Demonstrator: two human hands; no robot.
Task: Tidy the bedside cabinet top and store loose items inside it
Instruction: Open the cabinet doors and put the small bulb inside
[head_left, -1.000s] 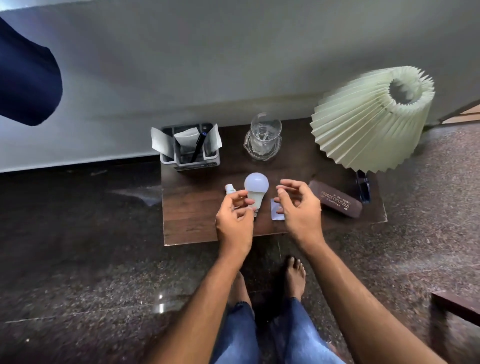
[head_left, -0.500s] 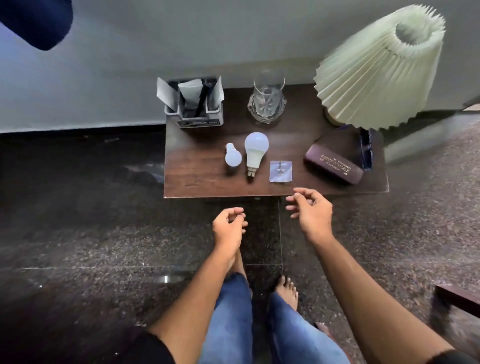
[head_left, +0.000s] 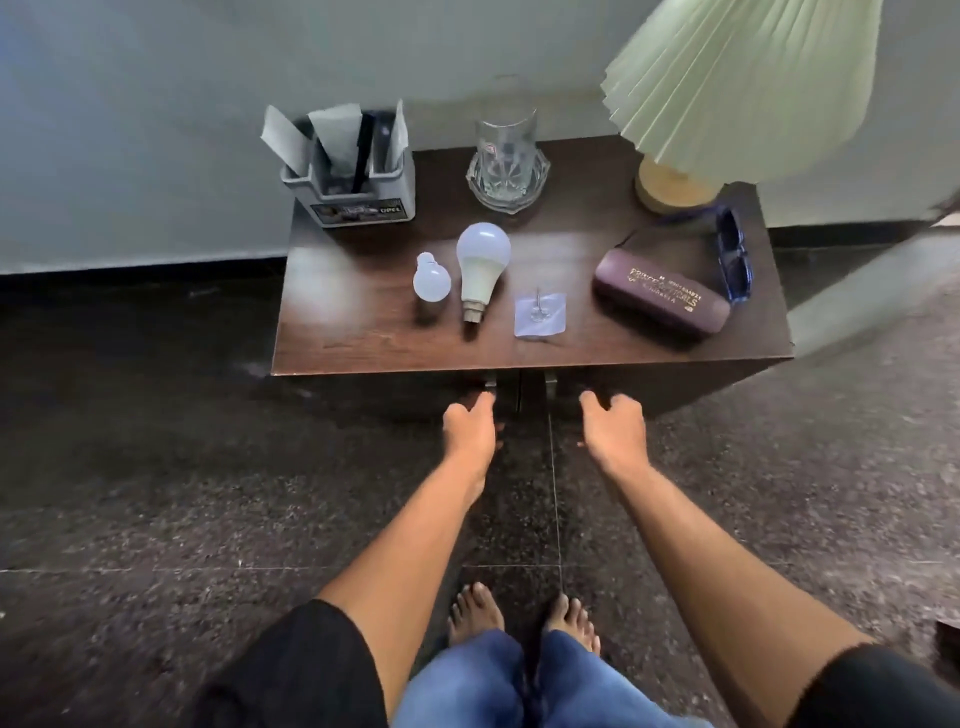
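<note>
Bedside cabinet (head_left: 363, 345) from above; left hand (head_left: 470, 428) and right hand (head_left: 615, 428) low at its front, both empty — left fingers outstretched, right loosely curled.

On top, by size: pleated green lamp (head_left: 743, 88) back right; grey organiser (head_left: 358, 195) with papers and a pen back left; brown glasses case (head_left: 660, 299) front right; clear glass (head_left: 506, 166) back centre; blue sunglasses (head_left: 732, 260) just behind the case; large bulb (head_left: 483, 260) lying mid-top, cap toward the front edge; small bulb (head_left: 431, 280) just left of it; clear hook pad (head_left: 539, 314) between large bulb and case. Under the front edge, left door handle (head_left: 491, 383) just above the left fingertips — contact not discernible; right door handle (head_left: 550, 382) near the right hand, apart.
</note>
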